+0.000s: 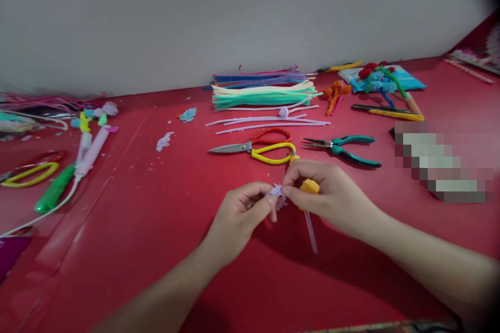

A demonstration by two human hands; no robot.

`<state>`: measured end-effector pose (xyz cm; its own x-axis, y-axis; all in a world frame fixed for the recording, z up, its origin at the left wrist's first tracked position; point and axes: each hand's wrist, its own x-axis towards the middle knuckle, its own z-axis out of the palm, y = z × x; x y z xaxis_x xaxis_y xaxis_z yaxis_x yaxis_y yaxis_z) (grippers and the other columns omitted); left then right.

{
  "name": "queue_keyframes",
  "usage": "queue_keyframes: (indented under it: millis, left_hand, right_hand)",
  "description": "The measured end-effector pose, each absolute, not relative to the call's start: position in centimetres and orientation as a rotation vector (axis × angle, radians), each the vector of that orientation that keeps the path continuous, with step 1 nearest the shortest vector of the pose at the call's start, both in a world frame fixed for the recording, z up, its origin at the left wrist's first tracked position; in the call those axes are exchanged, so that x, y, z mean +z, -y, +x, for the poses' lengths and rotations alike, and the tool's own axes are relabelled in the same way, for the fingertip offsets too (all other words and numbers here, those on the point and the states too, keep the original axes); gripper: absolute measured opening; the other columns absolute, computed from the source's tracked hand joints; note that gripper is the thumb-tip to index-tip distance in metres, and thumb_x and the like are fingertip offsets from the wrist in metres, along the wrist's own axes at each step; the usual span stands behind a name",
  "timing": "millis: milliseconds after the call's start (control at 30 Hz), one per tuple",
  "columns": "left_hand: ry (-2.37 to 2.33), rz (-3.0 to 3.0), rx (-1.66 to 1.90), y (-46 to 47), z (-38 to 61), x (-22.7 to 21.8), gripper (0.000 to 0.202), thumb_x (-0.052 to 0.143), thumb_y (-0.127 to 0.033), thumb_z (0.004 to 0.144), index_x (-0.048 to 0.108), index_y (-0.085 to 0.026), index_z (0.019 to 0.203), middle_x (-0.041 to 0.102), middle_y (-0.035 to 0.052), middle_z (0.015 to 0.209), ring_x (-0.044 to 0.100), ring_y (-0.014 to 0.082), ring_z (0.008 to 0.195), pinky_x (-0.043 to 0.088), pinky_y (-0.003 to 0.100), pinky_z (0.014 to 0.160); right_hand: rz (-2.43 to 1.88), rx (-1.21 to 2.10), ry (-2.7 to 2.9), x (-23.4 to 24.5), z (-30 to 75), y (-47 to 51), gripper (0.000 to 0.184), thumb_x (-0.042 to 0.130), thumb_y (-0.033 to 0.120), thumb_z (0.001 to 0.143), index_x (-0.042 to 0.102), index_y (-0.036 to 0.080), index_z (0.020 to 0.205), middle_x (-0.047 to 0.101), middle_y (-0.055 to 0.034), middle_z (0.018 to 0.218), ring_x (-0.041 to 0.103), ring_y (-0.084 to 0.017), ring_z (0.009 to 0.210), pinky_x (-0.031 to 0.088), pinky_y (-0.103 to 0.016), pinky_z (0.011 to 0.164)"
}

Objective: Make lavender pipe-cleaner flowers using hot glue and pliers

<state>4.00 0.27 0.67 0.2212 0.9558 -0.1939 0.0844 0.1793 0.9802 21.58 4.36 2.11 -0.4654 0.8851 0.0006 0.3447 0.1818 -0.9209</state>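
Observation:
Over the front middle of the table, my left hand (pixel 242 214) is closed, thumb and fingers pinching a small light-purple chenille piece (pixel 276 191) with a ragged, frilly edge. From the right, my right hand (pixel 326 192) presses its thumb and forefinger together at the same piece's edge; the fingertips partly cover it. Behind that hand lies a yellow tool (pixel 310 186), mostly hidden, with a translucent stick (pixel 311 231) coming out toward me; it looks like a glue gun. Scissors (pixel 255 148) with red and yellow handles rest just beyond my hands, beside green-handled needle-nose pliers (pixel 339 146).
Light-purple pipe cleaners (pixel 273 127) and a coloured bundle (pixel 261 94) lie farther back. Purple fluff (pixel 164 141) and blue fluff (pixel 188 115) sit to the left. Another glue gun (pixel 54 190) and scissors (pixel 33 173) lie far left. A pixelated object (pixel 441 161) is at right.

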Motion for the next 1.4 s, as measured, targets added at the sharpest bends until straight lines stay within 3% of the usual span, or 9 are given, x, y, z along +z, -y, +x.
queue_keyframes:
  millis: [1400]
  left_hand:
    - [-1.204, 1.240, 0.836, -0.43, 4.06, 1.03, 0.022, 0.052, -0.023, 0.085, 0.060, -0.017, 0.065, 0.055, -0.0020, 0.060, 0.047, 0.0110, 0.060, 0.039, 0.023, 0.063]
  right_hand:
    - [-1.142, 1.257, 1.918, 2.04, 21.52, -4.35, 0.010, 0.055, 0.014, 0.077, 0.059, 0.019, 0.069, 0.059, 0.0025, 0.068, 0.054, -0.011, 0.064, 0.041, -0.024, 0.061]
